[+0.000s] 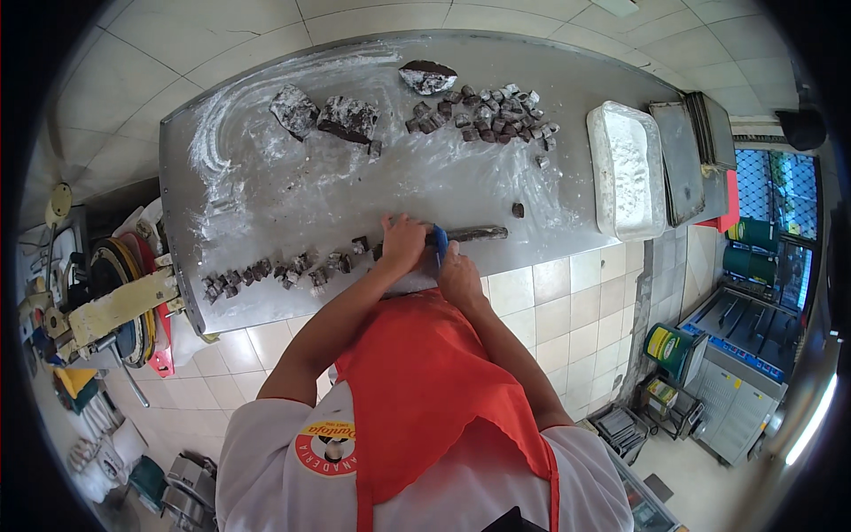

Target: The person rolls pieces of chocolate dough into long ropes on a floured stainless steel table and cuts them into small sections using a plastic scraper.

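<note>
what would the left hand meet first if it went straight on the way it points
The left hand would likely meet the left end of the pile of dark pieces, though depth is unclear.

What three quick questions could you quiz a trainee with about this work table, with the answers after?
1. True or false: the tray of white powder stands at the right end of the table.
2. How many large dark lumps lie toward the far edge, leaving aside the small pieces?
3. Where is the blue tool? A: in the tray. B: at the right hand. C: among the large lumps.

Key: 1. True. 2. Three. 3. B.
</note>
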`<state>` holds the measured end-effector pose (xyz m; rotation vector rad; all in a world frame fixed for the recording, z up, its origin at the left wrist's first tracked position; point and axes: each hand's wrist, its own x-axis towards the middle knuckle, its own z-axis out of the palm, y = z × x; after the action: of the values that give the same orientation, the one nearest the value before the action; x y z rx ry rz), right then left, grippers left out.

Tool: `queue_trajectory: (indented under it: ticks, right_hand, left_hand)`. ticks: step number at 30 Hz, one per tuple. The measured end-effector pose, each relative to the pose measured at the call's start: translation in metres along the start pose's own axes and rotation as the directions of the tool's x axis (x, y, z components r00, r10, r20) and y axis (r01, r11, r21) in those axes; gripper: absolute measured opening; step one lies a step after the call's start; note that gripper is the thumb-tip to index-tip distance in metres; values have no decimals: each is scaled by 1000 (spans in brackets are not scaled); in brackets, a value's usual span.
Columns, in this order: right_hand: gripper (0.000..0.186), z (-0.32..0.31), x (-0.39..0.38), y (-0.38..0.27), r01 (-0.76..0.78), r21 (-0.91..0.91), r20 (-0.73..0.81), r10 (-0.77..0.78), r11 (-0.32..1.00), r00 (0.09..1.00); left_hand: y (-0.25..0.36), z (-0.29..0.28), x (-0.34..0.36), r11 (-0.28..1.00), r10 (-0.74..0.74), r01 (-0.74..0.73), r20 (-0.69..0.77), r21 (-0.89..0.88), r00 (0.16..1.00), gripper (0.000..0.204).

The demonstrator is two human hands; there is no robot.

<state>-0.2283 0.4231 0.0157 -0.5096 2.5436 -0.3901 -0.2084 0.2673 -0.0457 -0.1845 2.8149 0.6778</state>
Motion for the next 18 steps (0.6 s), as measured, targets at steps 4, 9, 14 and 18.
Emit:
queue_trajectory:
  ticks: [4, 9, 14, 18]
  right_hand:
    - [37, -20, 2, 8, 11, 126, 35, -15, 992, 999]
    - [37, -31, -5, 13, -35, 106, -23, 37, 994, 999]
    - [37, 6, 8, 44, 105, 26, -50, -103, 994, 993]
    - [39, -35, 3, 33, 47, 172, -37, -42, 984, 998]
  left_hand:
    - [3, -9, 2, 999, 10, -7, 79, -37, 997, 41]
    - [26, -28, 5, 991, -66, 87, 192, -103, 979, 39]
    - [26, 6, 15, 998, 26, -34, -129, -59, 991, 32]
    - [14, 6, 25, 993, 12, -16, -36, -115, 999, 43]
